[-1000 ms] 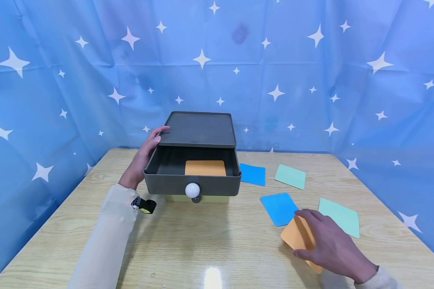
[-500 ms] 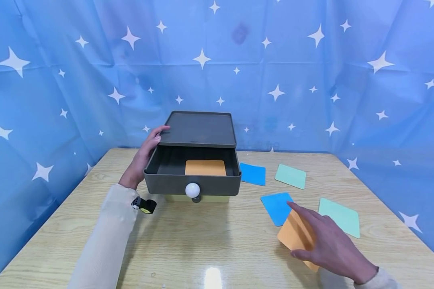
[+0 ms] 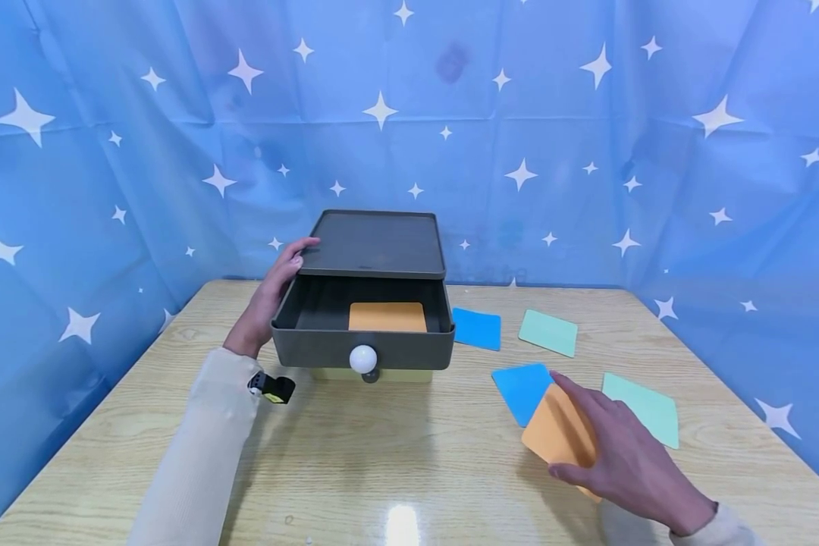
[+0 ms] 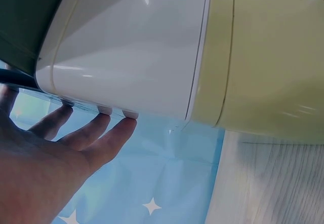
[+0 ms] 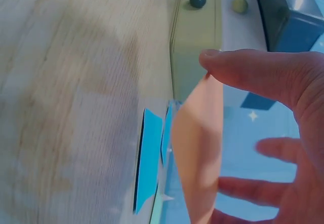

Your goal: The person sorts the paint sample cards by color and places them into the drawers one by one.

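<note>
My left hand (image 3: 262, 303) lies along the left side of a small tabletop drawer chest (image 3: 375, 243), fingers nearly straight. In the left wrist view its fingertips touch the side near the white section (image 4: 131, 46). The dark grey top drawer (image 3: 324, 349) is pulled out; an orange card (image 3: 387, 317) lies inside. My right hand (image 3: 624, 447) holds another orange card (image 3: 554, 432), tilted, above the table's right side. In the right wrist view the thumb sits at one edge of the held card (image 5: 198, 138), with fingers at the opposite edge.
Two blue cards (image 3: 476, 328) lie right of the chest, and two mint green cards (image 3: 548, 332) farther right. A white round knob (image 3: 363, 359) shows below the drawer's front edge. A starry blue curtain (image 3: 409, 136) hangs behind the wooden table (image 3: 355, 470).
The right hand's index finger has shifted up and the held orange card has tilted slightly, showing more of its face. The left hand and drawer have not moved.
</note>
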Available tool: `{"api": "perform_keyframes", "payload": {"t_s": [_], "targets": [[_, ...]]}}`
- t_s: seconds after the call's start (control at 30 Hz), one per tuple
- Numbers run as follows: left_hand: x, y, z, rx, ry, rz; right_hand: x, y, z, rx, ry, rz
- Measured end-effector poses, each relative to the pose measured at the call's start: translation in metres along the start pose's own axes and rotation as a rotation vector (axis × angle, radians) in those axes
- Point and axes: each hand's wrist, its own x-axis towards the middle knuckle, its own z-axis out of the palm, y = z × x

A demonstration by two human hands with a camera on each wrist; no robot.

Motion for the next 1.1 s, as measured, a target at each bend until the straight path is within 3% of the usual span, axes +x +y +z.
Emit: {"api": "perform_keyframes", "payload": {"t_s": [0.23, 0.77, 1.1], "targets": [[0.000, 0.001, 0.001, 0.005, -0.001, -0.006, 0.001, 0.000, 0.002, -0.043, 0.055, -0.021], [0.002, 0.000, 0.000, 0.012, 0.002, 0.003, 0.008, -0.007, -0.010, -0.044, 0.060, -0.014], [0.001, -0.001, -0.001, 0.009, 0.001, -0.007, 0.015, -0.012, -0.018, -0.042, 0.103, -0.058]]}}
